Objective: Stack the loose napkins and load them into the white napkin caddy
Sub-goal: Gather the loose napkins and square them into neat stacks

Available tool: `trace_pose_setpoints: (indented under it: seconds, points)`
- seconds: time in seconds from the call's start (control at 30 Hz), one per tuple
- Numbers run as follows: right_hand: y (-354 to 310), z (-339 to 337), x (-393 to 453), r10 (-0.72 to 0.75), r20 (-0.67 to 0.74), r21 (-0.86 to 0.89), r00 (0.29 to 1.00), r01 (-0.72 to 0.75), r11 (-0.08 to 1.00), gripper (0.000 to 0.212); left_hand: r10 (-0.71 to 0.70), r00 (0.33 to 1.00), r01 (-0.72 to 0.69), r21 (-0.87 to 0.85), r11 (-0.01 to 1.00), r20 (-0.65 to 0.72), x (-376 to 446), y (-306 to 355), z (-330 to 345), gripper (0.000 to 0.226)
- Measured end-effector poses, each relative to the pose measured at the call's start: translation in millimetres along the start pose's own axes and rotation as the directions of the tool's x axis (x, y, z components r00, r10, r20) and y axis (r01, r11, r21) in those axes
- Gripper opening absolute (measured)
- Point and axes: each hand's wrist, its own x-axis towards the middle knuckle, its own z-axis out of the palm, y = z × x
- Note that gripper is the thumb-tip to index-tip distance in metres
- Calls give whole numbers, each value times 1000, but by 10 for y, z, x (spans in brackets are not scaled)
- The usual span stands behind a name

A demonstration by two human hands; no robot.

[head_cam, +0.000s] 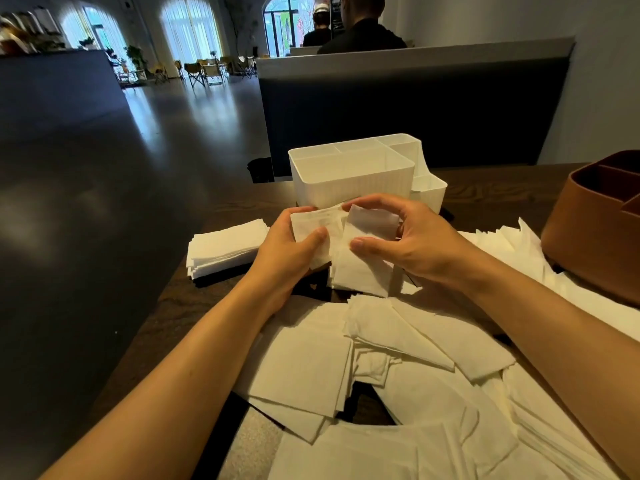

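From the head camera, my one view, I see both hands meeting just above the centre of the frame, in front of the white napkin caddy (353, 178). My left hand (291, 247) grips a small bundle of napkins (311, 225), thumb curled over the near face and fingers wrapped behind it. My right hand (408, 237) pinches a single napkin (372, 220) between thumb and curled fingers, holding it against the right side of that bundle. Directly below the hands, at six o'clock from them, a short upright batch of napkins (360, 271) stands on the dark wooden table (173, 299). The caddy sits at twelve o'clock from my hands, just behind them; its big front compartment faces me, with smaller compartments behind and to its right, and I cannot tell whether anything lies inside. At nine o'clock from my left hand lies a neat stack of napkins (225, 247), near the table's left edge. The loose napkins (398, 393) spread in an overlapping heap across the lower half of the frame, from five to seven o'clock, reaching up along the right side. A brown caddy (588, 244) stands at three o'clock, at the frame's right edge. At twelve o'clock, far off, two people (360, 32) sit behind a dark partition (415, 109).
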Motion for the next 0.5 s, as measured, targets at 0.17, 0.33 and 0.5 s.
trace_pose_setpoints:
  seconds: [0.17, 0.33, 0.5]
  points:
    - [46, -163, -31, 116, 258, -34, 959, -111, 993, 56, 11, 1000, -11, -14, 1000, -5, -25, 7, 6, 30]
    - [53, -246, -72, 137, 433, -73, 891, -117, 990, 54, 200, 979, -196, 104, 975, -32, -38, 4, -10, 25]
    - [-51, -227, -87, 105, 417, -188, 903, -28, 982, 15, 271, 962, -260, 201, 944, -26, -15, -21, 5, 26]
